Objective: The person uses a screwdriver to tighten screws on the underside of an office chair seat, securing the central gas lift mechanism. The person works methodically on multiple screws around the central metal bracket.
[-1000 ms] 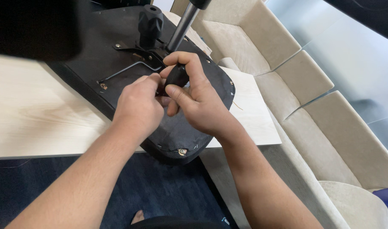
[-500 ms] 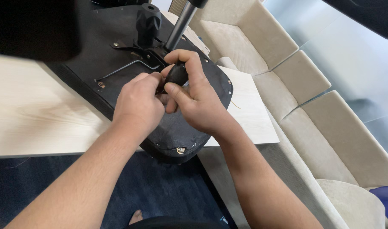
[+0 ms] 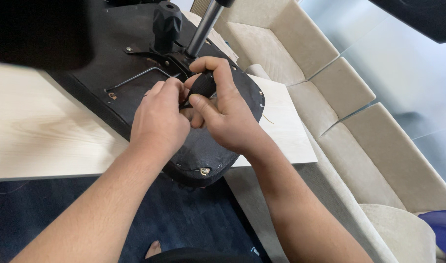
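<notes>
While both forearms reach up from the bottom of the view, a bare toe [image 3: 154,249] shows on the dark blue carpet [image 3: 47,214] just below them. Past that, the near rounded edge of an upturned black chair seat [image 3: 211,160] hangs over the edge of the pale wooden worktop [image 3: 47,141], with a small brass fitting [image 3: 204,171] on its rim. On the seat's underside the two hands meet. The left hand [image 3: 159,122] is curled, its fingers pressed in against the other hand's, though what it pinches I cannot tell. The right hand [image 3: 225,114] is clamped around a short black handle [image 3: 202,85], thumb on the near side and fingers wrapped over the top. Just beyond the knuckles, a thin bent metal rod [image 3: 135,78] lies across the seat base to the left, and a black ribbed knob [image 3: 166,22] stands upright beside a slanting grey metal column [image 3: 203,27] that rises from the seat's central plate. Off to the right, just beside the worktop, a beige cushioned sofa [image 3: 330,92] runs away along the floor, and a blue patch [image 3: 440,226] sits at its near end.
</notes>
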